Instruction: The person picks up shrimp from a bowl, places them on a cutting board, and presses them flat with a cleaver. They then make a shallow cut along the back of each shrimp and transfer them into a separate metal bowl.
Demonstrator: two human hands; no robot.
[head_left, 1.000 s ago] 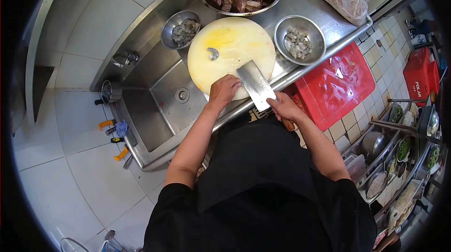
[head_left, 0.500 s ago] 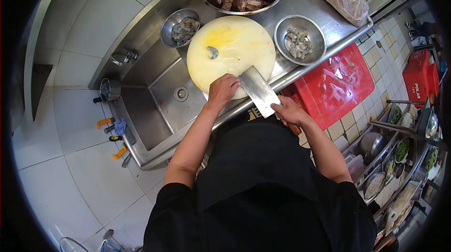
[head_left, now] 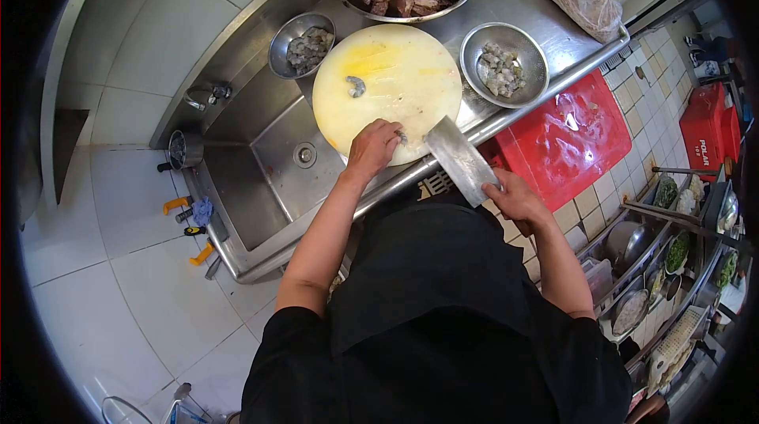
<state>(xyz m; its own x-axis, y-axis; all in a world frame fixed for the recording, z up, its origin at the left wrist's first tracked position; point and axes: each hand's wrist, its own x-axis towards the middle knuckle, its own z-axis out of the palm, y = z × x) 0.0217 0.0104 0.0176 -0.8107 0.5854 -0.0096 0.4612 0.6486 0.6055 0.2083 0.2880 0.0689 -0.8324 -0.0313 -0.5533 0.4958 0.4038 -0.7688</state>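
Our left hand (head_left: 371, 149) pinches a shrimp (head_left: 402, 138) steady on the board (head_left: 387, 80) at frame centre; right hand (head_left: 518, 196) fingers wrap the cleaver (head_left: 462, 159), held clear.

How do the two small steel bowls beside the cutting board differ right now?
The left bowl sits at the board's far-left edge, next to the sink; the right bowl sits on the board's right, near the counter's front edge. The right bowl looks larger and its pale pieces lie heaped in the middle, while the left bowl's pieces cover more of its base. Both are round, shiny metal, upright, and hold similar pale greyish chunks beside the cutting board.
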